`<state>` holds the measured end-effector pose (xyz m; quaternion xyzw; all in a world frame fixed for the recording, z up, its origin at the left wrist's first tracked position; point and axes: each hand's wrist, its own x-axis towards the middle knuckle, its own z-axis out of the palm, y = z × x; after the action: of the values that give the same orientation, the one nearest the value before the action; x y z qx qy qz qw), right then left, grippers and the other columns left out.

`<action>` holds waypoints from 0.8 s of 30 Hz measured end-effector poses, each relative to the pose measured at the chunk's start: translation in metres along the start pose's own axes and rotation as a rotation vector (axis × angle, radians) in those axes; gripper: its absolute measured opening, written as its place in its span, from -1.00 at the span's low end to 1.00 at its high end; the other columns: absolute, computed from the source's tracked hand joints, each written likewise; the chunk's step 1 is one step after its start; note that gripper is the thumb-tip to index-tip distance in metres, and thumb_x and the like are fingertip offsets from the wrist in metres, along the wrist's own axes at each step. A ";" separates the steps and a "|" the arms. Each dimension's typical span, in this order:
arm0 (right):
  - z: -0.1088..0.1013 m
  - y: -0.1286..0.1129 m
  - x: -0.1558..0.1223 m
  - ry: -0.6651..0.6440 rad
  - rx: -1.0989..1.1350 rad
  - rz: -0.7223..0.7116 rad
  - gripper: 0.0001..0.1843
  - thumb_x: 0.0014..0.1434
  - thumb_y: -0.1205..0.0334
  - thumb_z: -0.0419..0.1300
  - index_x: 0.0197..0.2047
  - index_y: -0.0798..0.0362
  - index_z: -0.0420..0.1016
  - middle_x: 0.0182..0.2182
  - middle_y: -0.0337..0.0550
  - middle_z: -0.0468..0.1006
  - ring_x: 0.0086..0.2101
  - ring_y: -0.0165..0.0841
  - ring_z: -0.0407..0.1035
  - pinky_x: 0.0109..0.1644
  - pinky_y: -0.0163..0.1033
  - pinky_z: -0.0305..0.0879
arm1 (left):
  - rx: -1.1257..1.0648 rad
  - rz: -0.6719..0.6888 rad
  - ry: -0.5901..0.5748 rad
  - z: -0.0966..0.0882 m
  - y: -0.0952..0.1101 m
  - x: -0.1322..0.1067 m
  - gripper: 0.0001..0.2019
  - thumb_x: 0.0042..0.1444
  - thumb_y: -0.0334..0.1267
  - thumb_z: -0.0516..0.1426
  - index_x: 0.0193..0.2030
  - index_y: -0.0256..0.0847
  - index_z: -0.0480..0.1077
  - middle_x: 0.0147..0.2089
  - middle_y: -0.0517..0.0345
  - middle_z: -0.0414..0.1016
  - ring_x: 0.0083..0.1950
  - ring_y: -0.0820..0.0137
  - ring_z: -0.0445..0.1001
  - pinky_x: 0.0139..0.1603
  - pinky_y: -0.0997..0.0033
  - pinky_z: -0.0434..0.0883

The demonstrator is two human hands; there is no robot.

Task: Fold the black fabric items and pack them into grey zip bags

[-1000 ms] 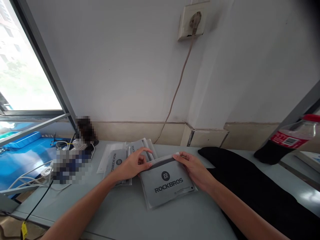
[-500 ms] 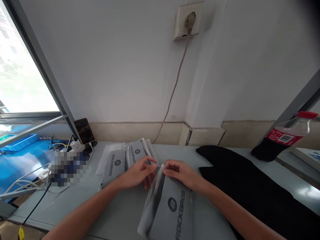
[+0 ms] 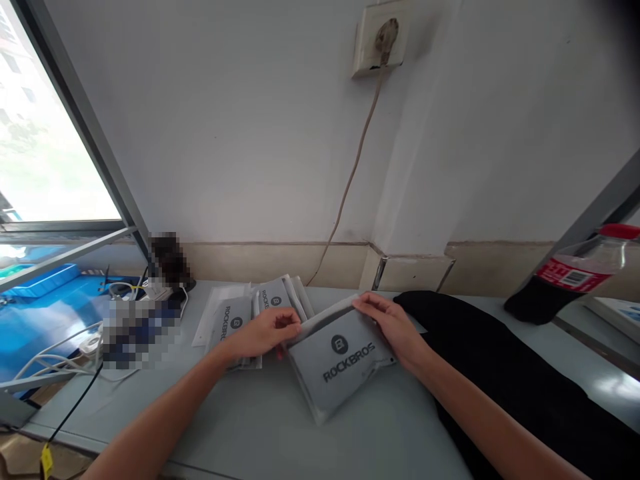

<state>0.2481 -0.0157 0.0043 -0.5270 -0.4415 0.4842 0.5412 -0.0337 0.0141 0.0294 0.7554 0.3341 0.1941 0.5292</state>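
A grey ROCKBROS pouch (image 3: 340, 363) lies tilted on the pale table (image 3: 260, 433), logo up. My left hand (image 3: 263, 332) pinches its left top corner with curled fingers. My right hand (image 3: 393, 327) grips the right end of its top edge. Just behind my left hand lies a stack of the same grey pouches (image 3: 253, 310), fanned out near the wall.
Black fabric (image 3: 505, 373) covers the table's right side. A cola bottle with a red cap (image 3: 575, 277) leans at the far right. At the left lie white cables and a blurred object (image 3: 135, 327). A wall socket with a cord (image 3: 375, 43) hangs above.
The pouch was turned upright and lifted toward me half a second ago; now it lies flat and tilted again, both hands still on its top edge.
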 end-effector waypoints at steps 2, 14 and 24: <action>-0.010 0.003 0.008 0.117 0.041 -0.029 -0.62 -0.01 -0.10 0.48 -0.45 -0.05 0.45 -0.50 -0.32 0.40 -0.45 -0.34 0.26 -0.37 -0.24 0.20 | -0.063 -0.014 0.051 -0.010 -0.003 0.002 -0.59 0.28 0.18 0.15 -0.27 -0.17 0.32 -0.35 0.18 0.48 -0.41 0.43 0.44 -0.40 0.42 0.44; 0.018 0.009 -0.011 -0.114 0.217 0.001 -0.64 0.09 -0.12 0.44 -0.27 -0.05 0.52 -0.22 -0.10 0.64 -0.14 -0.12 0.55 -0.01 -0.01 0.53 | -0.484 0.037 0.246 0.027 -0.004 0.003 -0.46 0.27 0.16 0.21 0.22 -0.14 0.33 0.25 -0.15 0.47 0.16 0.14 0.54 0.07 0.13 0.57; 0.028 0.018 -0.024 -0.694 -0.116 0.093 -0.52 0.19 -0.26 0.32 -0.24 0.04 0.57 -0.21 -0.13 0.58 -0.29 -0.33 0.50 -0.31 -0.26 0.48 | -0.070 -0.274 0.533 -0.069 -0.010 -0.031 -0.41 0.16 0.18 0.25 0.16 -0.19 0.37 0.04 -0.06 0.63 -0.04 0.15 0.63 -0.14 0.27 0.56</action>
<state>0.2165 -0.0356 -0.0116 -0.3804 -0.6014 0.6326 0.3057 -0.1032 0.0408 0.0473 0.6069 0.5532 0.3237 0.4700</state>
